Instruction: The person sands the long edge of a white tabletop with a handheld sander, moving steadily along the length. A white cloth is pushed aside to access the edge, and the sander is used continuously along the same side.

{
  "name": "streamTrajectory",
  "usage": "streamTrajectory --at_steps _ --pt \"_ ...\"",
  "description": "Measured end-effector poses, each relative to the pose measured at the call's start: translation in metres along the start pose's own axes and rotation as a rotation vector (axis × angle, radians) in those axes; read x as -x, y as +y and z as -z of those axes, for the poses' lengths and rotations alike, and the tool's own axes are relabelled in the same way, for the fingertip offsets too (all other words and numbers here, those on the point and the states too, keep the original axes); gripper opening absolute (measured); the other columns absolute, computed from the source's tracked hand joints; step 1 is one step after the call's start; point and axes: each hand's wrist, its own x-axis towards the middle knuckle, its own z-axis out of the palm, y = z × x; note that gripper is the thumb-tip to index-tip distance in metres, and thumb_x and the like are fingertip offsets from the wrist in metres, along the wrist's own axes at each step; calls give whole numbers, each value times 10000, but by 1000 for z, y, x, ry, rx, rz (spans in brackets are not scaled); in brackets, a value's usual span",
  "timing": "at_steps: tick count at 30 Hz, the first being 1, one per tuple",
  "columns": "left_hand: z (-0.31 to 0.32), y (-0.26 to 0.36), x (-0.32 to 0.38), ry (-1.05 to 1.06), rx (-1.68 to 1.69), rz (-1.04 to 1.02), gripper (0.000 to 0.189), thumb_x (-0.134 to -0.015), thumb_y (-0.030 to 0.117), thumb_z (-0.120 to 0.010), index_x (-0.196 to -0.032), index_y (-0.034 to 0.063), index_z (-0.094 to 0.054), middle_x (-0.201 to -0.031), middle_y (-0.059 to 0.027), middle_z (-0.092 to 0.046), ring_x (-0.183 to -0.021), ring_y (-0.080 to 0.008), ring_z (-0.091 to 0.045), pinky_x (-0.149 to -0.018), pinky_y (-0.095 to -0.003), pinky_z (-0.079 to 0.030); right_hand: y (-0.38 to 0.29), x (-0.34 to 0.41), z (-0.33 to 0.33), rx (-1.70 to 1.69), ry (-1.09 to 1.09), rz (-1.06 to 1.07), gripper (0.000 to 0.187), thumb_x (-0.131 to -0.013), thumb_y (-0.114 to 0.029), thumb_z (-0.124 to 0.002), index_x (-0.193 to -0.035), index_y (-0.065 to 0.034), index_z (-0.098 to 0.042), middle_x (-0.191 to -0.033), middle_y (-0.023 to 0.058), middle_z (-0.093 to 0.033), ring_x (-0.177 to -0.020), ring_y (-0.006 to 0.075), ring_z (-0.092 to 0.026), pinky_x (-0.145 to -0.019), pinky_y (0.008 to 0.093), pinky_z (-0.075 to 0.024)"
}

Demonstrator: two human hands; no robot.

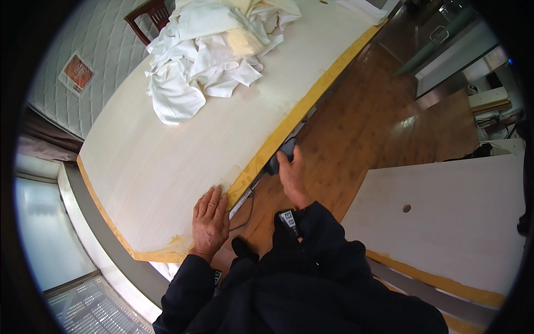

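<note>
My left hand (210, 219) rests palm down near the corner of a pale wooden tabletop (175, 167), its fingers almost together and nothing in them. Yellow edging tape (267, 150) runs along the table's long side, just beside my fingertips. Lower down, past that edge, my right hand (292, 175) grips a dark grey object (283, 156). The table's rim partly hides this object, and I cannot tell exactly what it is. A thin dark cable (251, 215) hangs under the edge between my hands.
White and cream cloths (217, 54) lie heaped on the far part of the table. Behind it stand a quilted mattress (104, 46) and a wooden chair (150, 18). A second pale board (434, 213) with a hole is at my right. The wooden floor (367, 112) shows between them.
</note>
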Motion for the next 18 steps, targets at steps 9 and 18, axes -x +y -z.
streamTrajectory --at_steps 9,18 --pt "-1 0 1 -9 -34 6 435 -865 18 -686 -1295 -32 -656 -1458 -201 -606 -1365 -377 -569 -1130 -517 -449 38 0 -5 174 -73 24 344 -989 -62 -589 -1321 29 -573 -1150 169 -682 -1035 279 -636 -901 364 -514" --pt "-3 -1 1 10 0 6 435 -873 43 -684 -1299 -40 -652 -1463 -204 -601 -1376 -375 -560 -1146 -514 -433 38 109 -42 230 -240 9 394 -955 -54 -602 -1341 7 -559 -1074 251 -720 -1016 323 -719 -864 394 -551"
